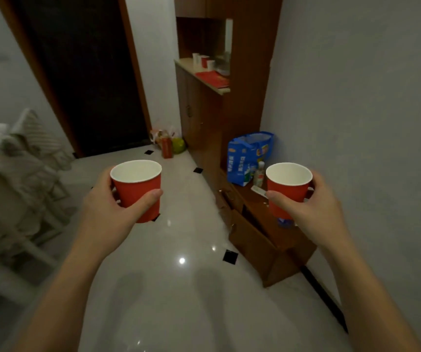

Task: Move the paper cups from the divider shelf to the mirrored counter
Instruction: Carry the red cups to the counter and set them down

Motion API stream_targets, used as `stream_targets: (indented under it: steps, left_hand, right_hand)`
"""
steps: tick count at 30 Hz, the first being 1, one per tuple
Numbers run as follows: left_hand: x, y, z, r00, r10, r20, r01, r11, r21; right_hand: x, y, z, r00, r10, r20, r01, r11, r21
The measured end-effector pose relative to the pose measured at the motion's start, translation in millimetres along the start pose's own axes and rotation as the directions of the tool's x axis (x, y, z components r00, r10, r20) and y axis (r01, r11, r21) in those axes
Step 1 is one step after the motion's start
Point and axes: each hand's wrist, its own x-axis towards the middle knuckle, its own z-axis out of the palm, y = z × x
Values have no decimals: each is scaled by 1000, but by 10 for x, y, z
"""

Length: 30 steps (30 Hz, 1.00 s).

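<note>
My left hand (107, 212) grips a red paper cup (138, 189) with a white inside, upright and empty, held over the floor. My right hand (303, 209) grips a second red paper cup (287, 189), also upright, above a low cabinet. Far ahead, a pale counter (191, 72) sits in a tall wooden cabinet with a mirror strip (229, 36) at its back. Several paper cups (204, 60) stand on that counter, some red and some white.
A red folder (213, 78) and a bowl lie on the counter. The low wooden cabinet (267, 240) at the right carries a blue bag (247, 158) and a small bottle. A dark door (82, 72) stands ahead left; a white chair (13, 186) is at the left. The tiled floor is glossy.
</note>
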Motion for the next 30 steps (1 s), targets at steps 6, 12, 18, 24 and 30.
stream_targets:
  steps: [6, 12, 18, 24, 30]
  left_hand:
    - [399, -589, -282, 996, -70, -49, 70, 998, 7]
    - [1048, -1048, -222, 981, -162, -109, 160, 987, -34]
    - [2042, -1375, -1, 974, -143, -177, 154, 987, 51]
    - [2995, -1658, 152, 960, -104, -259, 129, 988, 82]
    - [3767, -1959, 286, 953, -147, -265, 167, 984, 54]
  right_hand:
    - [349, 0, 853, 994, 7, 109, -7, 1000, 3]
    - [1002, 39, 1583, 987, -18, 160, 16, 1000, 16]
    - [2021, 133, 2264, 975, -63, 213, 48, 996, 75]
    - [3108, 128, 2845, 957, -76, 278, 42, 991, 126]
    - [3856, 169, 3470, 944, -77, 321, 32, 989, 145]
